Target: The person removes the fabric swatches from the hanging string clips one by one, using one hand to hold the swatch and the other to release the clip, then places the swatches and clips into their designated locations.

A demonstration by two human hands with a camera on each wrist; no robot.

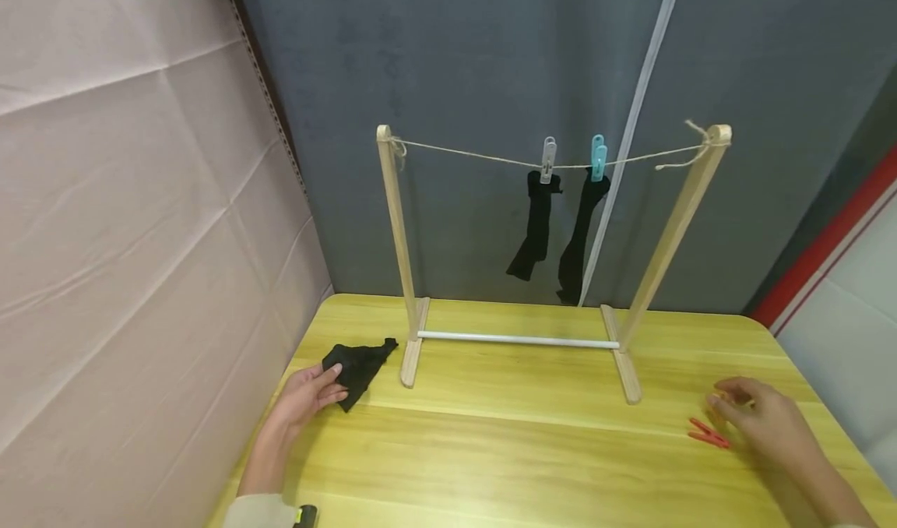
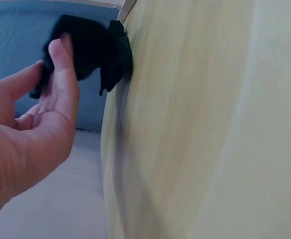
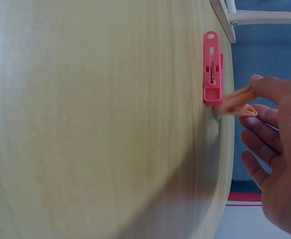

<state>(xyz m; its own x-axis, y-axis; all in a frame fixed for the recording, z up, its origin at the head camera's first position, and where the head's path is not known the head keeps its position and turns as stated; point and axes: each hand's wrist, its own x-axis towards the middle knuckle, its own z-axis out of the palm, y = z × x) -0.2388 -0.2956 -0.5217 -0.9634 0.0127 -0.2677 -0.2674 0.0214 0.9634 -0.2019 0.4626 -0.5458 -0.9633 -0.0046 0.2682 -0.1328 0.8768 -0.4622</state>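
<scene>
My left hand [image 1: 308, 394] pinches a black cloth piece [image 1: 359, 368] between thumb and fingers, at the table's left side. In the left wrist view the cloth [image 2: 83, 47] droops from the fingertips, its far end close to the tabletop. At the right side, my right hand [image 1: 764, 423] holds an orange clothespin [image 3: 237, 102] by its handle end between thumb and index finger. The clothespin is partly blurred. A red clothespin [image 1: 709, 433] lies on the table just beside that hand.
A wooden rack [image 1: 398, 232] with a string line [image 1: 462, 153] stands at the back. Two black socks [image 1: 538, 228] hang from it, one under a clear clothespin [image 1: 548, 160], the other under a blue clothespin [image 1: 599, 158]. A pale cloth wall [image 1: 140, 240] borders the left side.
</scene>
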